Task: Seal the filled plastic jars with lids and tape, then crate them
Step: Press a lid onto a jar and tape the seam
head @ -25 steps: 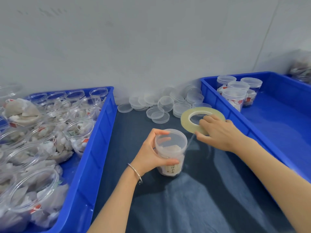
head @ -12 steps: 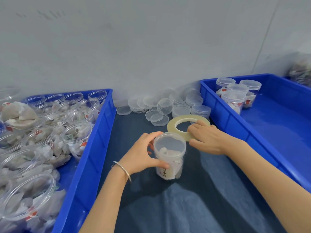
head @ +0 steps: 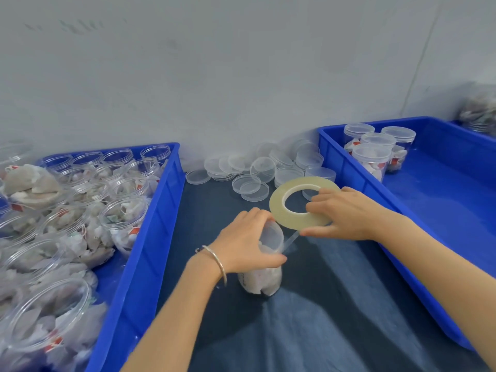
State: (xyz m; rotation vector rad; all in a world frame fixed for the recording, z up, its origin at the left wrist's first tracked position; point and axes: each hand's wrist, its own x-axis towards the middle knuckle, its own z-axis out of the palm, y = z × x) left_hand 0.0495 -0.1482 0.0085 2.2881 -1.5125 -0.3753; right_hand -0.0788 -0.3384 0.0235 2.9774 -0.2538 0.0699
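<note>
A lidded clear plastic jar [head: 264,281] filled with white sachets stands tilted on the dark cloth at the centre. My left hand [head: 248,242] grips it around the lid rim. My right hand [head: 346,213] holds a large flat roll of clear tape [head: 300,201] just right of the jar top. A thin strip of tape runs from the roll down to the jar's lid edge. Loose clear lids [head: 257,170] lie in a pile by the wall.
A blue crate [head: 150,237] at the left is packed with open filled jars [head: 123,218]. A blue crate [head: 375,189] at the right holds several lidded jars [head: 375,154] in its far corner. A grey wall runs close behind. Dark cloth [head: 322,331] covers the table.
My left hand has tipped and turned the jar, now covering most of its lid. My right hand has lifted the tape roll up and right, drawing a strip of tape out to the jar.
</note>
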